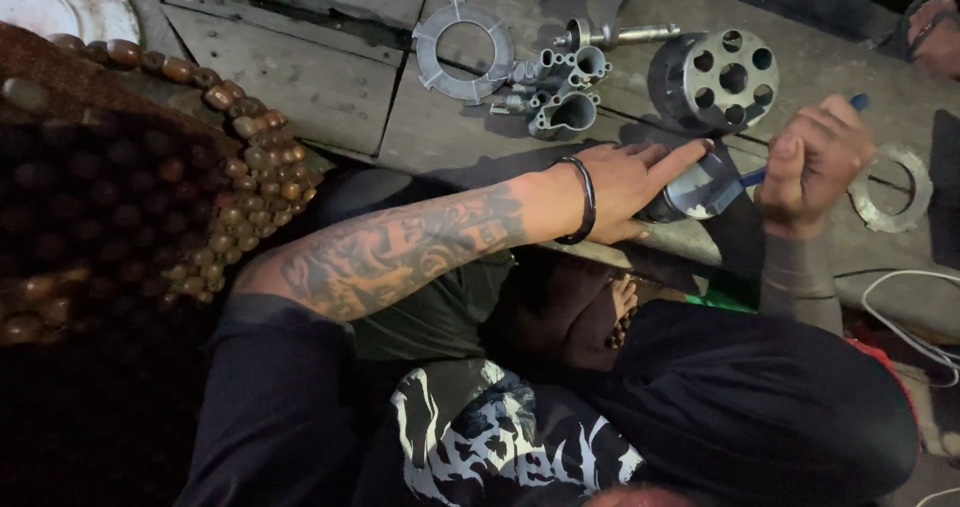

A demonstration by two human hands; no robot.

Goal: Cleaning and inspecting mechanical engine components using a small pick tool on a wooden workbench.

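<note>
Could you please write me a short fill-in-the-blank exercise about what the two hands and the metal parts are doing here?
1. The left hand rests on a grey metal part and wears a black ____ at the wrist.
2. The right hand grips a tool with a ____ handle.
3. The metal cylinder has round ____ in its face.

Missing words: bracelet; blue; holes

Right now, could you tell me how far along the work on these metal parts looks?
Several parts already lie apart on the planks: a flat ring, a ported casting and a drilled cylinder. In hand: the left hand steadies a round grey part while the right hand works a blue-handled tool against it. What remains cannot be told.
</note>
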